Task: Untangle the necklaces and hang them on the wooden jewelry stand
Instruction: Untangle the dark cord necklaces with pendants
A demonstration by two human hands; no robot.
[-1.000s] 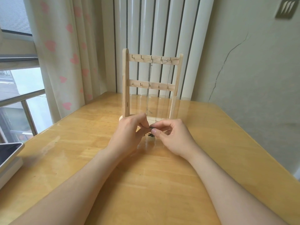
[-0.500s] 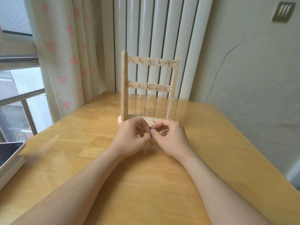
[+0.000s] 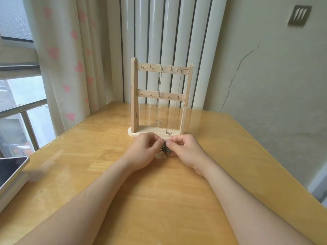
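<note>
Head view: the left hand (image 3: 144, 152) and right hand (image 3: 186, 153) meet low over the bench (image 3: 85, 149), just in front of the wooden stand (image 3: 134, 96). That is probably to keep the knot supported and near the hooks. Curled fingers (image 3: 171, 143) of both hands pinch the dark tangle of chain (image 3: 165, 150) from either side, and the forearms converge toward it. Two necklaces (image 3: 159, 96) already hang from the top rail. The tangle is not yet freed.

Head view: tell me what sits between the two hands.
A dark tangled necklace clump, pinched by left hand and right hand; the head view shows it.
</note>
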